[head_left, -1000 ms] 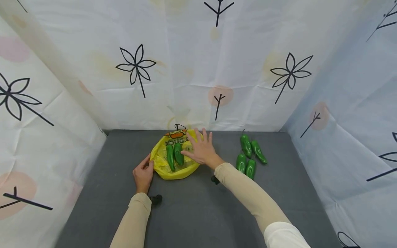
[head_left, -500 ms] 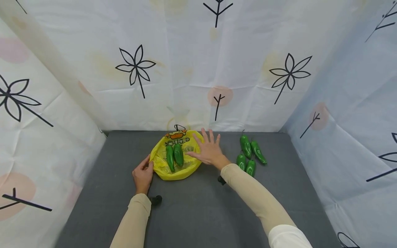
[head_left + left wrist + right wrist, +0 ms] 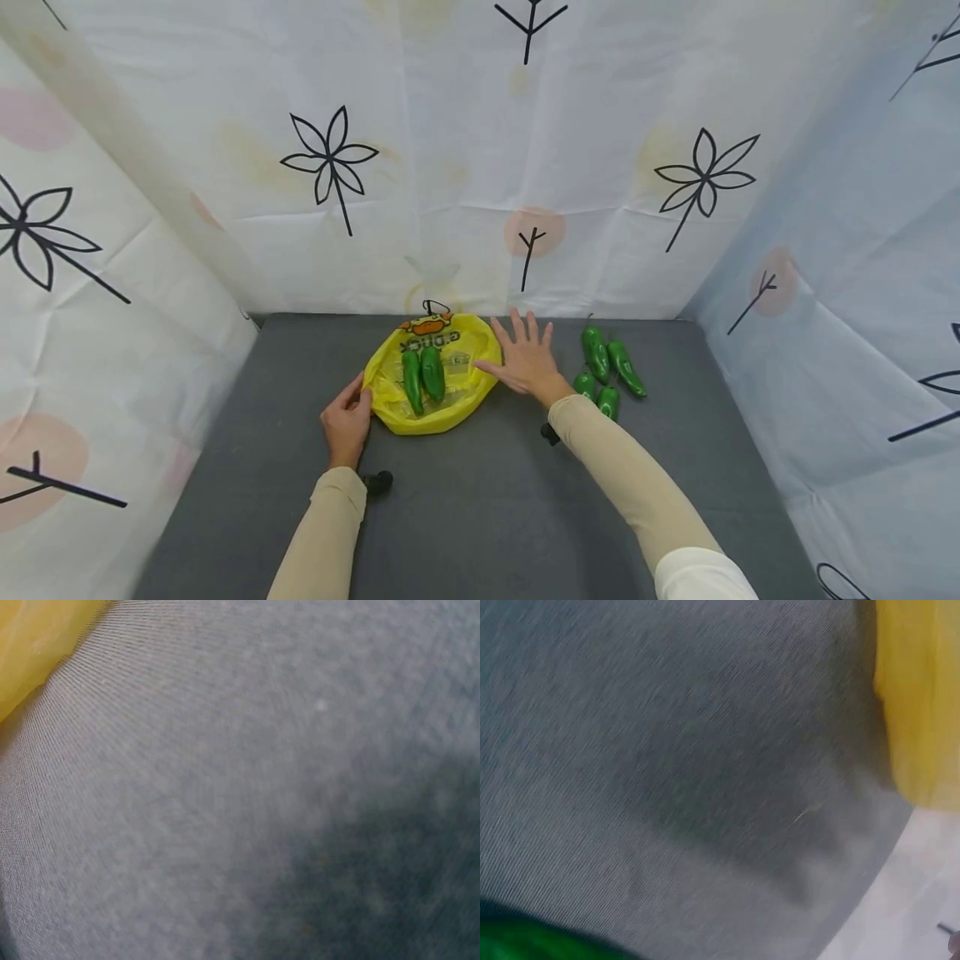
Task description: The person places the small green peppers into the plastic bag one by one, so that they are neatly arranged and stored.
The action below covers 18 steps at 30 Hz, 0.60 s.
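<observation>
A yellow plastic bag (image 3: 468, 379) with a duck print lies spread open on the grey table. Two green peppers (image 3: 432, 374) lie side by side inside it. At the bag's left rim, my left hand (image 3: 347, 423) pinches the edge between thumb and fingers. My right hand (image 3: 527, 362) is spread flat with straight fingers at the bag's right side, its thumb overlapping the rim in the head view. Part of the yellow bag (image 3: 922, 705) shows in the right wrist view, and a corner of the bag (image 3: 34, 645) in the left wrist view.
Several loose green peppers (image 3: 596, 354) lie to the right of my right hand, the nearer ones partly hidden by my forearm. A patterned white cloth (image 3: 450, 167) rises along the table's back edge and both sides. The grey table (image 3: 465, 508) extends toward me.
My right hand has moved right, from over the bag near the peppers to its right edge, fingers still spread. The bag's right side has widened with it. My left hand has stayed put.
</observation>
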Each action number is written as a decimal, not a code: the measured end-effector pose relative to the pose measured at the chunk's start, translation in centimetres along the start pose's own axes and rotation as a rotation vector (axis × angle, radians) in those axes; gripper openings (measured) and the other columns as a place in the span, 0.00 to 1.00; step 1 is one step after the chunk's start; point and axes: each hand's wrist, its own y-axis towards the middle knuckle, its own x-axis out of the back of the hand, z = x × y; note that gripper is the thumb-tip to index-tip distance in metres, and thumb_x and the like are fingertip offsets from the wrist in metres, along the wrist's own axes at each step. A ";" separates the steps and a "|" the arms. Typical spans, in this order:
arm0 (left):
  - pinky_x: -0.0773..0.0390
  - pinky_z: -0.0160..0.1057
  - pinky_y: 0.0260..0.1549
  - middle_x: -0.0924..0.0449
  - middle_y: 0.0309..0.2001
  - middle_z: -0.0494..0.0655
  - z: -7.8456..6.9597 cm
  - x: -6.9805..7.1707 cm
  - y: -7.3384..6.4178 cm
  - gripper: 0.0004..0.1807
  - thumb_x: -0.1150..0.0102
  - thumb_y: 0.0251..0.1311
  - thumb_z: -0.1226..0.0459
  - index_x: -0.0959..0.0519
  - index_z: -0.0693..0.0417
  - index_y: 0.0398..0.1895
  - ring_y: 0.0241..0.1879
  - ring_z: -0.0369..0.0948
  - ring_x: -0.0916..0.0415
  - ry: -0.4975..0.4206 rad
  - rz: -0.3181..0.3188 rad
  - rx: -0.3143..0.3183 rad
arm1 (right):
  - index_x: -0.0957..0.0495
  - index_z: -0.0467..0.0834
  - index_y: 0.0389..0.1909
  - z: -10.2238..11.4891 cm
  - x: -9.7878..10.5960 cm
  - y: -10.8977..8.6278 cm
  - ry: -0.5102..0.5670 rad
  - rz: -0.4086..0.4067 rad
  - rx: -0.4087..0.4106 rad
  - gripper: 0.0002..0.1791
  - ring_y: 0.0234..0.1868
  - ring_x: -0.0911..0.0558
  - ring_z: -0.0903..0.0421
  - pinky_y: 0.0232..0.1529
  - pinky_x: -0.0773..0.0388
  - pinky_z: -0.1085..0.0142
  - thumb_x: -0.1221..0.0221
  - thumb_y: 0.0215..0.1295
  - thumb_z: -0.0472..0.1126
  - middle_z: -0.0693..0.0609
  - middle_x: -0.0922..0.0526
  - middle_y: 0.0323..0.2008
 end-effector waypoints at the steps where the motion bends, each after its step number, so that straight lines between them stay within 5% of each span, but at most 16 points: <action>1: 0.28 0.18 0.29 0.10 0.50 0.50 0.0 0.0 0.0 0.17 0.36 0.67 0.60 0.15 0.39 0.58 0.28 0.21 0.24 0.002 0.000 0.000 | 0.63 0.63 0.83 -0.3 -0.1 0.0 0.005 -0.006 -0.003 0.53 0.83 0.64 0.34 0.74 0.62 0.28 0.61 0.64 0.83 0.44 0.66 0.84; 18: 0.30 0.20 0.27 0.11 0.52 0.50 0.0 0.0 0.0 0.18 0.36 0.67 0.61 0.15 0.40 0.59 0.22 0.25 0.28 0.010 0.001 -0.017 | 0.57 0.58 0.84 -3.8 0.9 -1.3 -0.017 -0.041 -0.035 0.52 0.83 0.59 0.34 0.75 0.61 0.29 0.56 0.65 0.80 0.42 0.61 0.84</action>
